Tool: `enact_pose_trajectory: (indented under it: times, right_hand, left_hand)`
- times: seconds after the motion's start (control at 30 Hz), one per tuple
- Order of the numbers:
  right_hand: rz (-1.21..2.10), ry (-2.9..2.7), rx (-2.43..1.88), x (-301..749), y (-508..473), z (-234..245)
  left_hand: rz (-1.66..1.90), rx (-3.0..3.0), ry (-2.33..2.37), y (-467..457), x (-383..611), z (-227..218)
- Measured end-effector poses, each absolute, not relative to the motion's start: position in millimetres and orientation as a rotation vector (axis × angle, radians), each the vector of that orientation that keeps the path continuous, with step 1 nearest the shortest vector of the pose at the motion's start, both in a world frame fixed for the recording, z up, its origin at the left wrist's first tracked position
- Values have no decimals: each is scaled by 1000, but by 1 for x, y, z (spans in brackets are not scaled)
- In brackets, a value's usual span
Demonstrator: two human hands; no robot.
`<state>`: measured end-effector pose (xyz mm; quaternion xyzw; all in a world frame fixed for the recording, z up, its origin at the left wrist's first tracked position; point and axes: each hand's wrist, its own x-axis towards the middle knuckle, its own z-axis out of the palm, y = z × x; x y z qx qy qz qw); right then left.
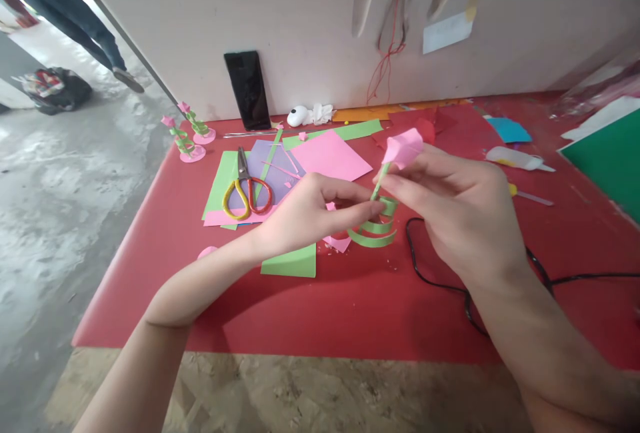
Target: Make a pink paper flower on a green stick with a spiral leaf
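A pink paper flower (pixel 403 148) with a thin green stem is pinched near its top by my right hand (pixel 457 210). Lower on the stem, the fingers of my left hand (pixel 333 210) close on a green paper strip (pixel 374 240) that hangs in loose curls below them. Both hands are held above the red tabletop, close together. Beyond my left forearm, scissors (pixel 247 190) with yellow and red handles lie on purple, green and pink paper sheets. A green sheet (pixel 293 263) sits under my left wrist, beside pink scraps (pixel 337 241).
Two finished-looking paper flowers (pixel 186 143) stand on pink discs at the back left corner. A phone (pixel 247 90) leans on the wall. A black cable (pixel 440 284), a glue bottle (pixel 517 158) and a green board (pixel 607 156) lie right. A person's legs (pixel 75 13) show far left.
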<state>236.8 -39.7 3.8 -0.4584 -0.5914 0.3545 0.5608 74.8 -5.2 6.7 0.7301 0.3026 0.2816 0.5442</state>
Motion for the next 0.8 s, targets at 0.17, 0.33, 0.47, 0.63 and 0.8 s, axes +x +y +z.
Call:
enact_pose_trajectory:
  times: [0.17,0.33,0.47,0.63,0.8]
  right_hand:
    - [800,-1380,-1074,239,-38,-1]
    - [820,-1363,-1065,242,-37,-1]
    - [822,-1354,-1068,243,-37,0]
    - [845,-1367,-1082,244,-33,-4]
    - [699,-1529,-1190,256,-40,15]
  left_hand:
    - [652,1731,733,-6,76,8]
    - [641,1732,738,-5,75,7]
    - [630,1713,740,-6,76,6]
    - [621,1697,738,-6,76,4]
    - [655,1713,746,-3,74,5]
